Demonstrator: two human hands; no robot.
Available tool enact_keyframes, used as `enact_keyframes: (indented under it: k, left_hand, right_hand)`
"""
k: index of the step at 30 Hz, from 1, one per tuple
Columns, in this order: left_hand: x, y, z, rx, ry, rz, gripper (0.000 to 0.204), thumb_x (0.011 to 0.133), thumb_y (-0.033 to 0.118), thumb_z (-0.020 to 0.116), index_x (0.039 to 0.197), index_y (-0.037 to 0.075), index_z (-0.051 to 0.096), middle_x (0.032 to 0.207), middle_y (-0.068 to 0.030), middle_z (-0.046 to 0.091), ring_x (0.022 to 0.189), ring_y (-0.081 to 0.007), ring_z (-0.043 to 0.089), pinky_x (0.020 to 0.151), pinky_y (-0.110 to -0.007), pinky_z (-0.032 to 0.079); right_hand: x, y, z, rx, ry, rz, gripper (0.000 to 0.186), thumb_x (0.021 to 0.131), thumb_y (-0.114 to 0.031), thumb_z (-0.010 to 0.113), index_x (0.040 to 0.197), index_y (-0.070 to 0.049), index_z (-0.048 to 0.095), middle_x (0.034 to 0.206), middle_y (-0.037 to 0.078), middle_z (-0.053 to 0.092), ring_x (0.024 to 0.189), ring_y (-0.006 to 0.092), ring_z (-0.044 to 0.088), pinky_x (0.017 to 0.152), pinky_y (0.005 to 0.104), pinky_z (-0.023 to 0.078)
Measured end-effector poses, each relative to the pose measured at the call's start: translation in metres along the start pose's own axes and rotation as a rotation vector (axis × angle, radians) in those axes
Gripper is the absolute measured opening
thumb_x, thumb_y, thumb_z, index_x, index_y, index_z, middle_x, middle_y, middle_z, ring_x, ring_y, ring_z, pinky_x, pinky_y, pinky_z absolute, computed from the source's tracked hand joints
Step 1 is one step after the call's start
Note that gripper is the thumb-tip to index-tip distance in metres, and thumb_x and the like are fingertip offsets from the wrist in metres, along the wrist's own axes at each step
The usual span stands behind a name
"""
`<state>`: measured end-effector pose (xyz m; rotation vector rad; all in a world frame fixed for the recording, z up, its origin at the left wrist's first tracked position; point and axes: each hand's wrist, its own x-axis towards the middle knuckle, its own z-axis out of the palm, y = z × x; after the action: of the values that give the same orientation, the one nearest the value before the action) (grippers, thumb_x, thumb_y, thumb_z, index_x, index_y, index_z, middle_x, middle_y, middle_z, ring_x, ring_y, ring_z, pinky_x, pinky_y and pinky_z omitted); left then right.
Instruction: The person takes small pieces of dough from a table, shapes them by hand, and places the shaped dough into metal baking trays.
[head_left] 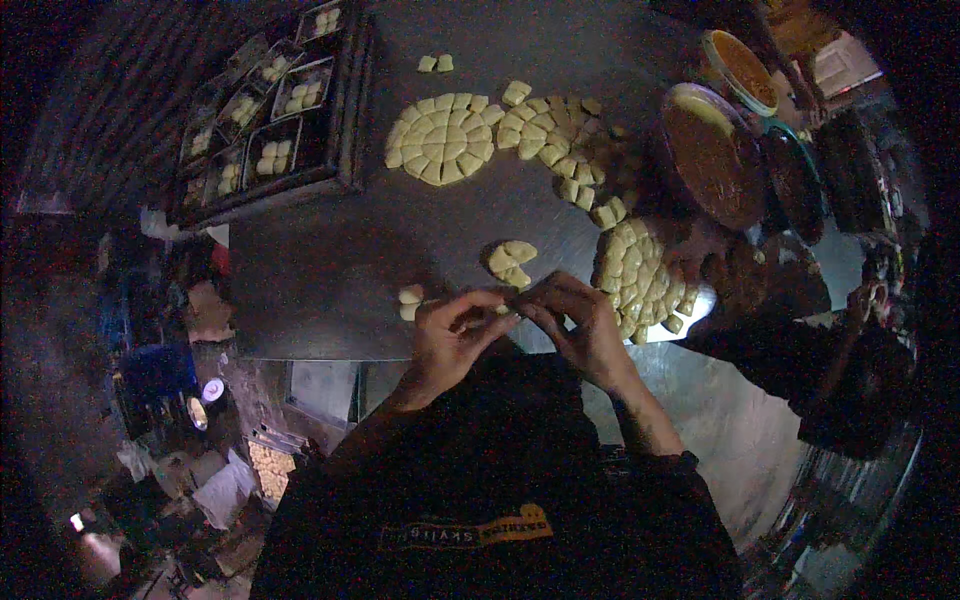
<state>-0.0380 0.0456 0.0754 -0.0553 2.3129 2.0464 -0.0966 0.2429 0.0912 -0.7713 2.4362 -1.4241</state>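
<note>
My left hand [455, 335] and my right hand [580, 325] meet over the near edge of the metal table, fingertips pinched together. A small pale piece of dough [503, 309] shows between them, mostly covered by the fingers. Just beyond the fingertips lies a larger piece of dough [512, 262], curved and cut into wedges. Two little dough lumps [410, 302] sit beside my left hand. To the right of my right hand, a cluster of cut dough pieces [635, 272] reaches the table edge.
A round of cut dough [443, 138] lies farther back, with more pieces trailing right. At far left stands a dark tray [350, 120] of square tins holding dough. Large round bowls [712, 155] stand at right. Another person's dark-sleeved arm [765, 350] reaches in from the right.
</note>
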Motion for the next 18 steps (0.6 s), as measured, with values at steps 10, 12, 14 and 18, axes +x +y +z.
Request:
enact_keyframes:
  k: [10,12,14,18]
  left_hand:
    - [0.015,-0.008,0.037,-0.613,0.138,-0.545,0.03,0.1,0.02,0.057,0.119,-0.003,0.058,0.109,-0.0121,0.065,0.095,-0.023,0.068,0.08,-0.04,0.063]
    - [0.015,-0.007,0.034,-0.783,0.114,-0.567,0.035,0.101,0.023,0.057,0.123,-0.003,0.055,0.109,-0.0111,0.064,0.098,-0.0242,0.068,0.081,-0.04,0.063]
    - [0.011,-0.004,0.031,-0.65,0.162,-0.554,0.036,0.099,0.024,0.06,0.123,-0.003,0.055,0.111,-0.0108,0.064,0.101,-0.0224,0.066,0.085,-0.037,0.06]
    - [0.0,-0.002,0.024,-0.134,-0.117,-0.312,0.04,0.094,0.026,0.067,0.123,0.001,0.056,0.116,-0.0112,0.064,0.103,-0.0212,0.064,0.092,-0.034,0.054]
  right_hand:
    - [0.02,0.028,-0.026,0.012,-0.166,-0.033,0.034,0.079,-0.005,0.077,0.113,-0.01,0.071,0.103,0.008,0.069,0.088,0.0236,0.067,0.074,0.0325,0.055]
    - [0.023,0.035,-0.028,0.065,-0.189,-0.136,0.032,0.078,-0.003,0.077,0.109,-0.008,0.071,0.098,0.008,0.07,0.086,0.0239,0.068,0.074,0.0324,0.055]
    - [0.023,0.04,-0.028,0.102,-0.237,-0.286,0.029,0.077,-0.001,0.078,0.105,-0.007,0.07,0.096,0.008,0.07,0.086,0.0238,0.068,0.074,0.0321,0.055]
    - [0.024,0.043,-0.025,0.247,-0.408,-0.045,0.025,0.079,-0.002,0.075,0.102,-0.005,0.068,0.095,0.011,0.069,0.09,0.0273,0.068,0.079,0.0355,0.054]
